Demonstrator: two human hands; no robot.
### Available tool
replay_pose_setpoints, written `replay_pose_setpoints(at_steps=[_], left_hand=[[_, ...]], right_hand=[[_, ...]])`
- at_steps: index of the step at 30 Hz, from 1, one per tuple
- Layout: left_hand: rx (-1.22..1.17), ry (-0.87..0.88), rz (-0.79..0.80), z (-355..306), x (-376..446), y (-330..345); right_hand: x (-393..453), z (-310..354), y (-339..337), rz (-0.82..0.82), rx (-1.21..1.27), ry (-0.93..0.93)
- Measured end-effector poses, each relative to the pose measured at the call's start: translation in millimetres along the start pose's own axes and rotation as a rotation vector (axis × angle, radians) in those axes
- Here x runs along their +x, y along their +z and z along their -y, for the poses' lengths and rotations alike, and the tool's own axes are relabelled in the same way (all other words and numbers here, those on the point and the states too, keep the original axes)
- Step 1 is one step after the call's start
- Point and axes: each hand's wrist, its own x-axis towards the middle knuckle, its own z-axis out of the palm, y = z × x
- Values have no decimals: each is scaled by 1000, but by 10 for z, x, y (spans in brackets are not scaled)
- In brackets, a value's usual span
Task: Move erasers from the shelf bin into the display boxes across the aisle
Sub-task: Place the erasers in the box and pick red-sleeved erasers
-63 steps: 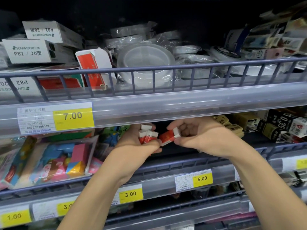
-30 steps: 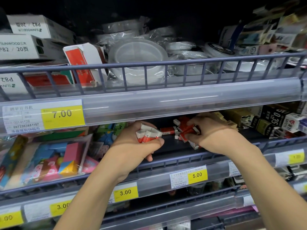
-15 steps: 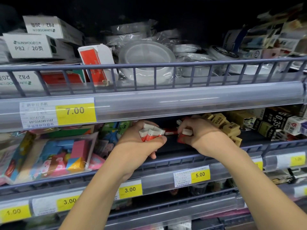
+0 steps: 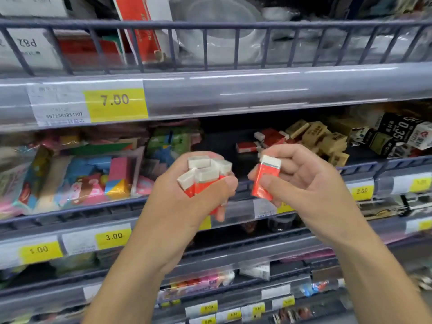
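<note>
My left hand (image 4: 187,195) grips a bunch of several red-sleeved white erasers (image 4: 205,174), white ends pointing up. My right hand (image 4: 304,181) pinches one more red-and-white eraser (image 4: 266,178) between thumb and fingers, close beside the bunch. Both hands hover in front of the middle shelf. Behind them, a few red erasers (image 4: 264,141) lie loose in the dark shelf bin (image 4: 224,141). The display boxes across the aisle are out of view.
A wire rail and price strip (image 4: 210,90) run above the bin. Tan eraser boxes (image 4: 322,139) and black packs (image 4: 397,134) sit to the right, colourful toy packs (image 4: 77,174) to the left. Lower shelves with yellow price tags (image 4: 113,237) lie below.
My right hand has drawn back out of the bin holding one eraser and come toward my left hand. Both hands sit lower and nearer me; the view has moved closer to the shelf.
</note>
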Motion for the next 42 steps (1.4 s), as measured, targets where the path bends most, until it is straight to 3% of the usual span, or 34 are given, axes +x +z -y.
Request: replay_pose_setpoints(at_steps=[4, 9, 16, 21, 25, 31, 42], left_hand=[[-32, -156, -4, 282, -423, -105], [-48, -427, -46, 903, -969, -261], [-38, -854, -204, 1884, -2010, -588], [-30, -1013, -369, 2164, -2727, -604], [-47, -1023, -535, 2168, -3111, -456], [-33, -963, -815, 1923, -3650, -265], [-113, -771, -1272, 1267, -4917, -474]], right_hand=[[-459, -294, 142, -19, 48, 105], [-1194, -878, 366, -62, 47, 390], [-2351, -1614, 588, -76, -16, 807], [-2849, -1872, 569, -29, -38, 987], [-3041, -2016, 474, 75, -92, 1036], [-3035, -2053, 563, 389, -139, 1037], [-2541, -1633, 2464, 920, 14, 727]])
